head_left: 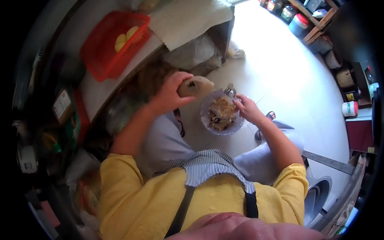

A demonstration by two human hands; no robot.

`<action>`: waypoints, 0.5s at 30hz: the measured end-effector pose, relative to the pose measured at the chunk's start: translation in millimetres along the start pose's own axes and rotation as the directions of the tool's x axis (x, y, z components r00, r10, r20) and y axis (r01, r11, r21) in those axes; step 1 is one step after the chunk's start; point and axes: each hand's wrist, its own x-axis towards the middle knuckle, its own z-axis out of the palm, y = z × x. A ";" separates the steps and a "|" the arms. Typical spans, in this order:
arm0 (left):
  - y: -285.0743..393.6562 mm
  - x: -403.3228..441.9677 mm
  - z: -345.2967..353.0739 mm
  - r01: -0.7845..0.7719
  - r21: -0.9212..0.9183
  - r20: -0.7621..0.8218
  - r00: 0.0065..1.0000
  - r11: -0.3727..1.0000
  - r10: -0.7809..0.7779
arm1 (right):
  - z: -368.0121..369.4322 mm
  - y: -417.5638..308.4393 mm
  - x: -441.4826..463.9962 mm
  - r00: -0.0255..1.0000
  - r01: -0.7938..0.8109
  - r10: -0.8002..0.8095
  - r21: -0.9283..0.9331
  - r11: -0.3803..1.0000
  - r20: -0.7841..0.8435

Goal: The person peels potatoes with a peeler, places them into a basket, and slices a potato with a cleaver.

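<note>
My left hand point(173, 94) is wrapped around a large pale-tan potato point(200, 86) that has a dark spot on its side. It is held in front of my left knee, just left of the bowl. My right hand point(249, 109) grips a small metal peeler point(229, 90) by its lower end, over the bowl's right rim. The peeler is apart from the potato. Below both hands, a whitish bowl point(205, 116) on the floor holds a heap of brown and pale peelings point(222, 114).
A red plastic basket point(96, 56) with yellow peeled potatoes point(121, 41) stands on the counter at left. Plastic bags point(194, 52) lie under the counter. Jars and tubs point(298, 25) line the shelves at right. A metal basin point(319, 196) stands at lower right.
</note>
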 end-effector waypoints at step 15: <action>3.2 -55.1 76.2 0.345 -0.761 0.072 0.887 0.550 -0.457 | 0.6 -102.5 72.5 0.843 0.306 -0.456 -0.441 0.844 -0.287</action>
